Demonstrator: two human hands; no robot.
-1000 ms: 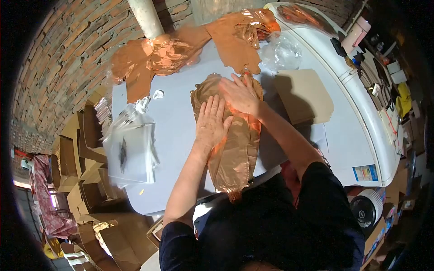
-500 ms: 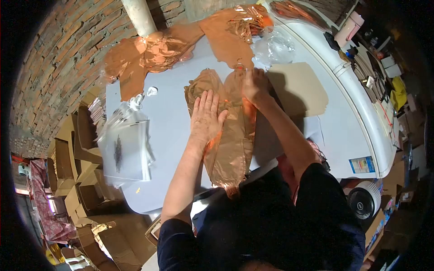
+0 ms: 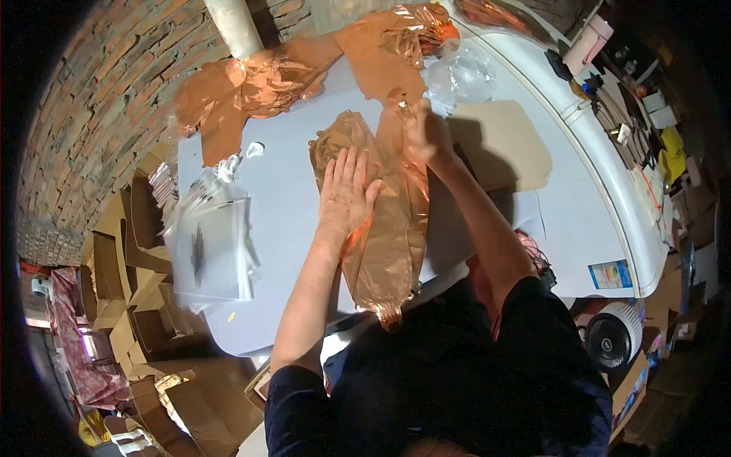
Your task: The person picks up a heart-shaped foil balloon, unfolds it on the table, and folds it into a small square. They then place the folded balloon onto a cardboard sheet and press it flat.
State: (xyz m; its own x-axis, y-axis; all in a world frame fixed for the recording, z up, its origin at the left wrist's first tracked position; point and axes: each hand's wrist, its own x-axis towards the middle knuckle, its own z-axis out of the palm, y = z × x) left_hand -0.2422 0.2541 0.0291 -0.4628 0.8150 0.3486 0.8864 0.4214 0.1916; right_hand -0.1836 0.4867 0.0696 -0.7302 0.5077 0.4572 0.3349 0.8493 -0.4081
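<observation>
A flat, copper-coloured foil sheet shaped like a deflated balloon (image 3: 388, 251) lies lengthwise before me, its near end hanging over the table edge by my body. My left hand (image 3: 349, 190) rests palm down on its left half, fingers stretched out. At the upper right of the foil my right hand (image 3: 428, 135) is closed, the fingers curled around its edge near the top. Some fingertips there are hidden. Just beyond, another copper foil piece (image 3: 384, 65) reaches down from the far side of the table, its tip close to my right hand.
Crumpled copper foil (image 3: 266, 87) lies along the back. Clear plastic bags (image 3: 209, 251) lie at left, a tan card (image 3: 506, 145) at right, and a clear bag (image 3: 461, 76) behind it. Cardboard boxes (image 3: 152, 327) stand below left, a small fan (image 3: 613, 339) at right.
My right hand has shifted slightly up and left, its fingers now curled tighter, and the foil's upper right part has lifted or creased. My left hand stays in place.
</observation>
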